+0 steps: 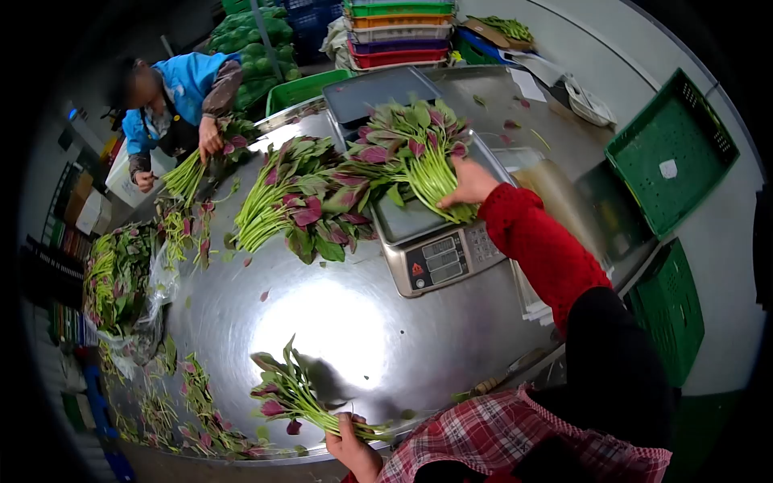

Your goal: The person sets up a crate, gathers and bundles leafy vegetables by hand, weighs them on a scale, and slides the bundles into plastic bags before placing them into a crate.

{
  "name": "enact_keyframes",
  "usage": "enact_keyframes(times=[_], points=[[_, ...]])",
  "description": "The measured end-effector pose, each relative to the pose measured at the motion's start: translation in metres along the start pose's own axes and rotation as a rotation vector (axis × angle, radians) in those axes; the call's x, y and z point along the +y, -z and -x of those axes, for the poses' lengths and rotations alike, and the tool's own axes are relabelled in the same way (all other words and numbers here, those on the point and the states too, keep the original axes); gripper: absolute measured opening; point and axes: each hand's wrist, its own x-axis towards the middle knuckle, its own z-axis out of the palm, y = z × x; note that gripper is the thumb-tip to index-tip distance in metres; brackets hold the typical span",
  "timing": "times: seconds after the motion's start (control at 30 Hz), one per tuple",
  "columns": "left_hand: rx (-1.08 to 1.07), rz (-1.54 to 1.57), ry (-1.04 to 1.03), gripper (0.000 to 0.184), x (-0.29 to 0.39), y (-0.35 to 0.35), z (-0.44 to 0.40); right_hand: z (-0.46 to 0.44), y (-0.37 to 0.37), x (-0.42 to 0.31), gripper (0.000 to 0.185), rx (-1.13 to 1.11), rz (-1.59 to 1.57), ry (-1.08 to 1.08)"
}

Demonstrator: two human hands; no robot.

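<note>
My right hand (471, 183), in a red knitted sleeve, is closed around the stems of a large bunch of amaranth (431, 165) at the weighing scale (441, 262). The purple and green leaves point away from me. Near the front edge of the table, my left hand (353, 447) grips a smaller bunch of amaranth (302, 394) by its stem ends, leaves toward the upper left. A loose amaranth pile (278, 201) lies on the metal table (233, 322) left of the scale, its leaves reaching the scale's side. The scale's display digits are not readable.
Across the table, a co-worker in blue (189, 88) handles more stems. A plastic bag of greens (125, 282) and scattered trimmings (201, 410) lie at the left. Green crates (672, 153) stand at the right, stacked coloured crates (400, 32) behind. A wooden-handled tool (487, 386) lies near me.
</note>
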Motion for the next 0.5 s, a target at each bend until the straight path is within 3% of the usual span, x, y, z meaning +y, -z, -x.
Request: enact_keyframes(times=[0.03, 0.07, 0.1, 0.13, 0.17, 0.23, 0.3, 0.37, 0.43, 0.5], points=[[-0.013, -0.018, -0.018, 0.017, 0.005, -0.009, 0.000, 0.029, 0.022, -0.024, 0.066, 0.212, 0.107, 0.050], [-0.023, -0.034, -0.031, 0.017, 0.009, -0.016, 0.002, 0.051, 0.031, -0.038, 0.059, 0.156, -0.022, 0.114], [-0.062, -0.088, -0.090, 0.019, 0.002, -0.020, -0.004, 0.083, 0.004, -0.047, 0.051, 0.093, -0.383, 0.125], [-0.091, -0.105, -0.099, 0.020, -0.003, -0.030, -0.007, 0.109, -0.010, -0.067, 0.047, -0.303, -0.544, 0.269], [-0.121, -0.128, -0.111, 0.021, -0.005, -0.040, -0.010, 0.152, -0.030, -0.088, 0.046, -0.476, -0.560, 0.367], [-0.133, -0.138, -0.149, 0.021, -0.005, -0.064, -0.012, 0.220, -0.061, -0.126, 0.039, -0.740, -0.957, 0.434], [-0.209, -0.192, -0.198, 0.019, -0.004, -0.071, -0.013, 0.249, -0.064, -0.151, 0.034, -0.872, -0.997, 0.405], [-0.218, -0.160, -0.204, 0.018, -0.005, -0.072, -0.011, 0.270, -0.080, -0.155, 0.026, -0.632, -1.078, 0.352], [-0.251, -0.196, -0.198, 0.021, -0.011, -0.064, -0.010, 0.278, -0.083, -0.150, 0.027, -0.510, -0.927, 0.420], [-0.315, -0.176, -0.062, 0.024, -0.017, -0.057, -0.007, 0.286, -0.081, -0.146, 0.026, -0.568, -0.931, 0.381]])
